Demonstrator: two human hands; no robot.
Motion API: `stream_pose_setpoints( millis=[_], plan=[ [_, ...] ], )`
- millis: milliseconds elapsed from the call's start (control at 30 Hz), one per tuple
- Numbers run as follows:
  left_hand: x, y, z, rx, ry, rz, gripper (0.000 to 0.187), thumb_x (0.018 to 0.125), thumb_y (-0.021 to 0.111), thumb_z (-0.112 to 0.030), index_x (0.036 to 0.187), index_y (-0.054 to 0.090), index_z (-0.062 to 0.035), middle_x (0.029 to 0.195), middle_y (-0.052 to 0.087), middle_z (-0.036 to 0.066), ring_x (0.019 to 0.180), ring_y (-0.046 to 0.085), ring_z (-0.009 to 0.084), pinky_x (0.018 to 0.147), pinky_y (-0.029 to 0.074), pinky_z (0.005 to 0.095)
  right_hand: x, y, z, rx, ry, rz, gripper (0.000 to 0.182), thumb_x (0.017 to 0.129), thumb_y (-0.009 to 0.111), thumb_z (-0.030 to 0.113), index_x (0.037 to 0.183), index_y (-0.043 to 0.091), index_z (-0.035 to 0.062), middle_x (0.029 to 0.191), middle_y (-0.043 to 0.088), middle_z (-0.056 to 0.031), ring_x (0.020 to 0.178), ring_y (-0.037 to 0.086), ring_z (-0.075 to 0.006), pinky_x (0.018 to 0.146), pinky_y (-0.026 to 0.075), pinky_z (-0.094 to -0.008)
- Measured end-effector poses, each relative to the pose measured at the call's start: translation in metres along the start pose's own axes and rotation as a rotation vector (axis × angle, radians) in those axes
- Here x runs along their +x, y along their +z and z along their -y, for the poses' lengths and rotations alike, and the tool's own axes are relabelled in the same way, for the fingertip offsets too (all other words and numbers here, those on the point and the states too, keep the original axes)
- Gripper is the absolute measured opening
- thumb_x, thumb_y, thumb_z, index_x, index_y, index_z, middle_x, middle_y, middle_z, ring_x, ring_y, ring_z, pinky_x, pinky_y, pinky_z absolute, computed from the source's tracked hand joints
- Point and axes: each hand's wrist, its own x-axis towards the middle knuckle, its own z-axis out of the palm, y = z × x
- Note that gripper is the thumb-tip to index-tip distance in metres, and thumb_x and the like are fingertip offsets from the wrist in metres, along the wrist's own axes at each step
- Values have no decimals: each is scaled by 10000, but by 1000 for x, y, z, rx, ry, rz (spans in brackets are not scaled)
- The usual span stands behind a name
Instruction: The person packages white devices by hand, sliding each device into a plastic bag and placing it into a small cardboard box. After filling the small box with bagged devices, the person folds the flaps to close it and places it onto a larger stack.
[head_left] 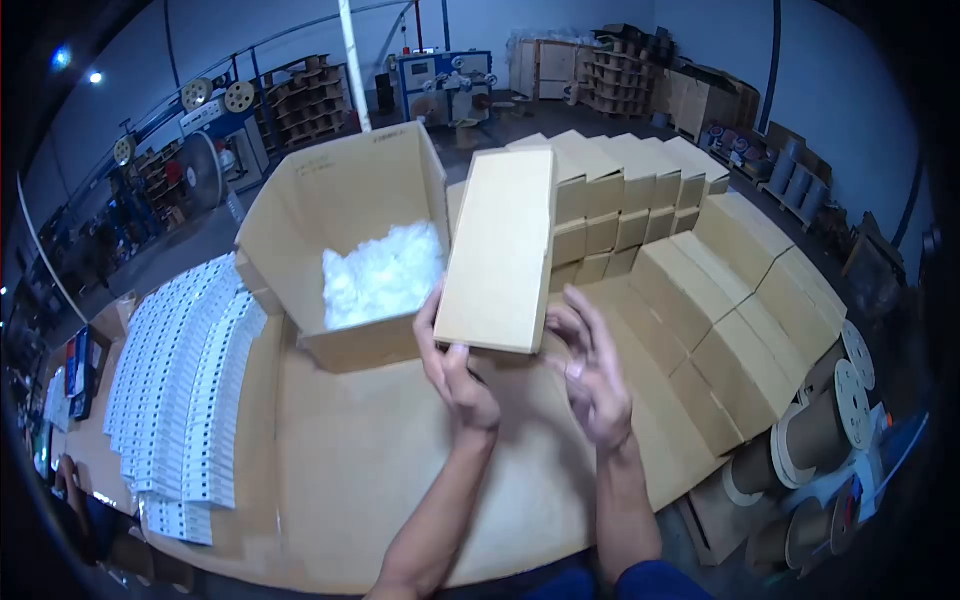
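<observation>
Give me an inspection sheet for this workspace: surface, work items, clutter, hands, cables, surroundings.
Surface: brown table, partly covered.
Work items: held carton, raised off the table; open box with white bags inside; carton rows at right; white parts at left.
Clutter: spools beside the table's right edge.
Hands: left hand grips the held carton's near end; right hand beside it, fingers loosely open, contact unclear.
Cables: thin blue strand near the spools, possibly one.
Surroundings: blue machine behind.

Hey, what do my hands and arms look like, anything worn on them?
Your left hand and right hand are bare, and so are the left forearm and right forearm. A dark blue sleeve begins above the right one.
</observation>
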Motion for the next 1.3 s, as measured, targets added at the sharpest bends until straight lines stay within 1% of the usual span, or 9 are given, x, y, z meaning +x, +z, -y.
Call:
stream_pose_setpoints(
  millis=[167, 267, 400, 467, 567, 767, 933, 1067, 1300],
  plan=[
    [-82, -98, 5, 134, -118, -94, 519, 1049, 460, -346, 1388, 510, 43, 1344, 608, 168, 1274, 570, 257, 1107, 417, 394, -106, 37, -46, 189, 228, -15, 797, 899, 556, 99, 1624, 233, 39, 1509, 439, -178, 1448, 399, -304, 1164, 402, -482],
    [-105, -134, -12, 97, -401, -285, 224, 1097, 471, -233, 1060, 567, -34, 985, 570, 19, 931, 529, 105, 849, 447, 279, -150, 54, -72, 245, 334, 39, 767, 922, 549, 43, 1621, 232, 47, 1521, 433, -178, 1439, 413, -294, 1160, 409, -477],
    [-116, -185, 0, 50, -519, -509, 246, 1102, 498, -266, 956, 542, -73, 920, 568, 17, 825, 539, 110, 751, 476, 300, -178, 67, -87, 67, 366, 74, 689, 945, 590, 14, 1576, 315, 39, 1490, 485, -161, 1420, 434, -260, 1131, 438, -422],
    [-114, -214, 5, 131, -530, -385, 261, 1104, 501, -275, 969, 573, -63, 926, 598, 16, 832, 568, 108, 749, 490, 294, -172, 68, -84, -125, 363, -64, 572, 920, 669, 76, 1461, 488, 30, 1443, 534, -168, 1427, 435, -278, 1120, 440, -429],
    [-105, -250, 13, 122, -598, -265, 284, 1107, 506, -287, 1051, 636, -40, 954, 655, 21, 853, 608, 96, 749, 504, 268, -133, 55, -80, -876, 26, -138, 535, 865, 749, 158, 1365, 594, 50, 1429, 549, -201, 1449, 419, -343, 1143, 412, -473],
    [-75, -262, 0, 295, -702, -166, 263, 1080, 581, -228, 1220, 550, -7, 1076, 669, 76, 1006, 624, 134, 871, 514, 304, -83, 46, -135, -739, 128, 172, 568, 792, 802, 242, 1307, 635, 71, 1440, 543, -249, 1474, 373, -424, 1172, 377, -502],
    [-91, -258, -31, 443, -434, 89, 514, 933, 705, -79, 1394, 483, -42, 1487, 414, 214, 1372, 474, 325, 1170, 384, 442, -87, 59, -158, -799, 107, -35, 499, 799, 774, 179, 1258, 622, 56, 1425, 530, -257, 1385, 478, -425, 1145, 405, -491],
    [-67, -234, -16, 928, -254, 268, 705, 820, 763, -84, 1455, 458, -48, 1538, 374, 268, 1439, 391, 459, 1196, 349, 502, -65, 62, -179, -817, 93, -65, 591, 796, 775, 162, 1337, 561, 58, 1423, 521, -227, 1338, 507, -409, 1128, 416, -479],
    [-10, -232, 57, 969, -96, 162, 635, 888, 682, -118, 1465, 440, -3, 1474, 467, 212, 1370, 474, 373, 1172, 377, 440, 12, 53, -208, -858, 4, -13, 826, 805, 748, 158, 1541, 394, 32, 1450, 505, -243, 1363, 483, -422, 1149, 401, -474]
  ],
)
